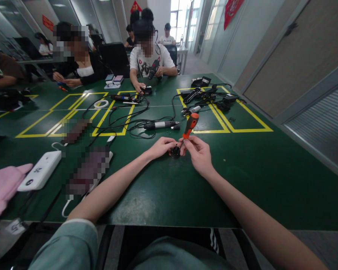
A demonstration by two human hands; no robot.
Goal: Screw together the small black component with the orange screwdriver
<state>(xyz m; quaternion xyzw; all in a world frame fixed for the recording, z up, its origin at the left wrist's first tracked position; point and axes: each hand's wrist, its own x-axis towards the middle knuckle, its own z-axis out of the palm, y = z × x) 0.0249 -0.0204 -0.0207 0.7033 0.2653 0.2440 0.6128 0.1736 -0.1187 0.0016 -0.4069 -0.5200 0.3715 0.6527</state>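
Note:
Between my hands a small round black part (175, 152) rests on the green table. My left hand (163, 147) is closed, its fingertips gripping the side of this part. A screwdriver (190, 126) with an orange and black handle leans up and to the right. My right hand (199, 153) is closed around the lower end of the screwdriver, below the handle. The screwdriver's tip is hidden by the fingers, close to the black part, and I cannot tell whether it touches.
Beyond my hands lie a grey-black cylindrical tool (160, 125), tangled black cables and several dark parts (197, 94). At left are a white power bank (41, 170) and a pink cloth (5, 187). Across the table (264, 176) a person holds a power drill (154, 69).

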